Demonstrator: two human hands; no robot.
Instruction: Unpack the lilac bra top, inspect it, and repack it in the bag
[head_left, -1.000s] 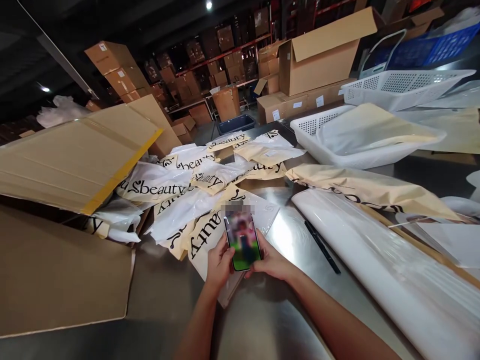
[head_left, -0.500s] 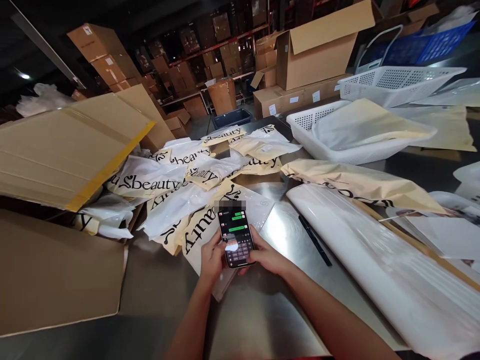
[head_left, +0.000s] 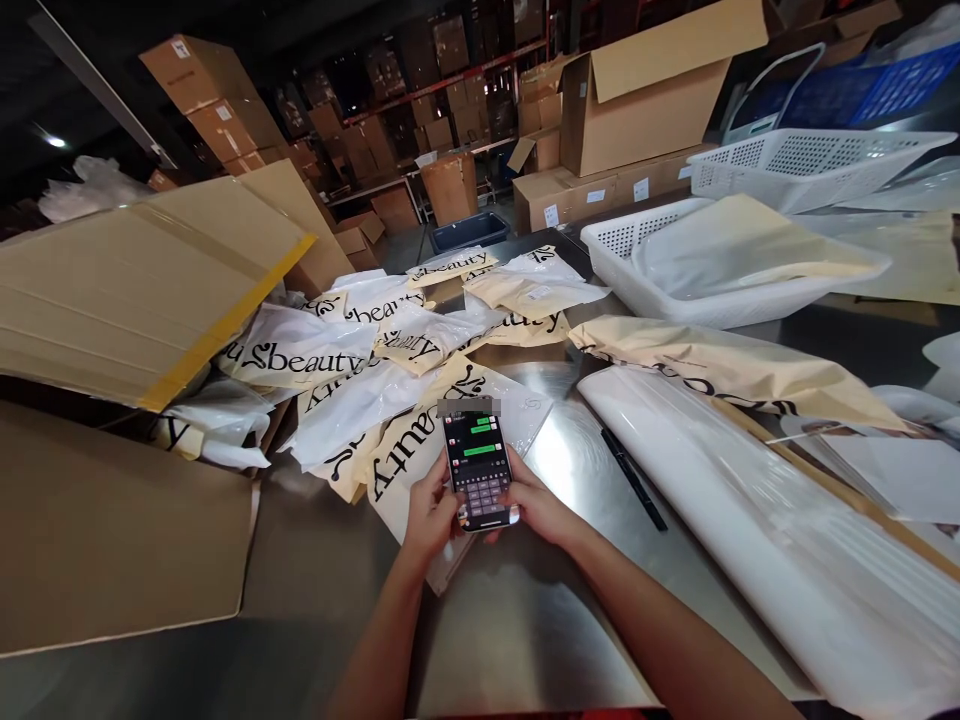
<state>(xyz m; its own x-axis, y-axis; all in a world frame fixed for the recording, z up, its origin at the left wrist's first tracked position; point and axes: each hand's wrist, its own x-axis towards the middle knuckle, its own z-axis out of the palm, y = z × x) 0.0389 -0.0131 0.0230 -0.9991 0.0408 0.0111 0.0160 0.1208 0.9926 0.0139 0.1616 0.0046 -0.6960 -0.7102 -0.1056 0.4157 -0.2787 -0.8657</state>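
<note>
A smartphone [head_left: 480, 470] is held upright between both hands, its dark screen showing green message bubbles above a keyboard. My left hand [head_left: 433, 508] is closed round its left edge, the thumb over the keyboard. Round the right edge wraps my right hand [head_left: 538, 500], with its thumb at the keys. Some fingers of both hands are hidden behind the phone. Beneath and beyond it, a cream and white plastic mailer bag [head_left: 420, 450] with black lettering lies on the metal table [head_left: 555, 640].
More printed bags [head_left: 307, 350] are heaped behind. An open cardboard box [head_left: 112, 530] stands at left. To the right lie a black pen [head_left: 634, 480], a stack of clear plastic sleeves [head_left: 720, 520] and a folded cream bag [head_left: 735, 370]. White baskets [head_left: 720, 305] stand at the back right.
My left thumb has moved lower over the keyboard, and my right thumb has shifted slightly up. The whole view has shifted a little; the phone stays in both hands.
</note>
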